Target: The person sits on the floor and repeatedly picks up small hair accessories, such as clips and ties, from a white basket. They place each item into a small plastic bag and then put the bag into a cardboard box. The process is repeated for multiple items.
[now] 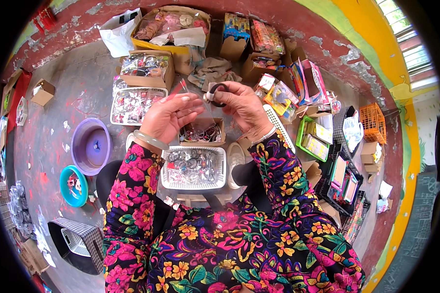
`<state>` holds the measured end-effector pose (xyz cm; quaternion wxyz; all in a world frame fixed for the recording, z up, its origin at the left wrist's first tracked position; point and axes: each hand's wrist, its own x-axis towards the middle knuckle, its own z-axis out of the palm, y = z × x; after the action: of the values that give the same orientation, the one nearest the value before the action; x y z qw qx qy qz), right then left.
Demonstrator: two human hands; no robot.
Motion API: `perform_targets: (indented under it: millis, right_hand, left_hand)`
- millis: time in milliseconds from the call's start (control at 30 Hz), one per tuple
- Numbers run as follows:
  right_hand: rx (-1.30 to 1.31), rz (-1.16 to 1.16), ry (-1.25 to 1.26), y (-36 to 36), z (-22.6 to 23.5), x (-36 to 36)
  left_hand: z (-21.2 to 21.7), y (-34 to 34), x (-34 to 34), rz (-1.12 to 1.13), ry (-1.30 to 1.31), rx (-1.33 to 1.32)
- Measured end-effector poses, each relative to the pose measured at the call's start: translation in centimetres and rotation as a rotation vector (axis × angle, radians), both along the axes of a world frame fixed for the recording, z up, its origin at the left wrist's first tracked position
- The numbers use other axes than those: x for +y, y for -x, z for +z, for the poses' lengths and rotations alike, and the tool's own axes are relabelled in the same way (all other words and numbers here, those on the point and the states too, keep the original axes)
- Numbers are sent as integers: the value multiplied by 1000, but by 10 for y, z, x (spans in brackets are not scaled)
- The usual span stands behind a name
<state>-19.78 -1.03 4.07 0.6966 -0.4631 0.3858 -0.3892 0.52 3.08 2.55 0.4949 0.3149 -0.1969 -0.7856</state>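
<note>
My right hand (242, 106) pinches a black hair tie (221, 95), a round band with a small pale piece at its left side. Just left of it, my left hand (173, 116) is turned palm up with its fingers stretched out and nothing plainly gripped. Thin reddish strands (180, 89) show by its fingertips; whether they touch the hand I cannot tell. Below the hands, a small cardboard box (222, 138) holds a tangle of dark and reddish bands. Nearer to me, a white plastic basket (194, 185) is filled with small clear packets.
Another white basket (113, 110) of packets stands beyond my left hand, before a filled cardboard box (168, 73). A purple tub (107, 146) and a teal basin (85, 188) sit on the left. At right are a green basket (302, 139), black crates (338, 155) and an orange crate (375, 122).
</note>
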Motion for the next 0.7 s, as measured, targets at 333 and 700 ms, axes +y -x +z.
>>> perform_targets:
  millis: [333, 700]
  right_hand:
    - [241, 12, 349, -11, 15, 11]
    - [531, 113, 763, -12, -9, 8]
  left_hand:
    - [-36, 14, -2, -70, 46, -620]
    - [-38, 19, -1, -185, 97, -696]
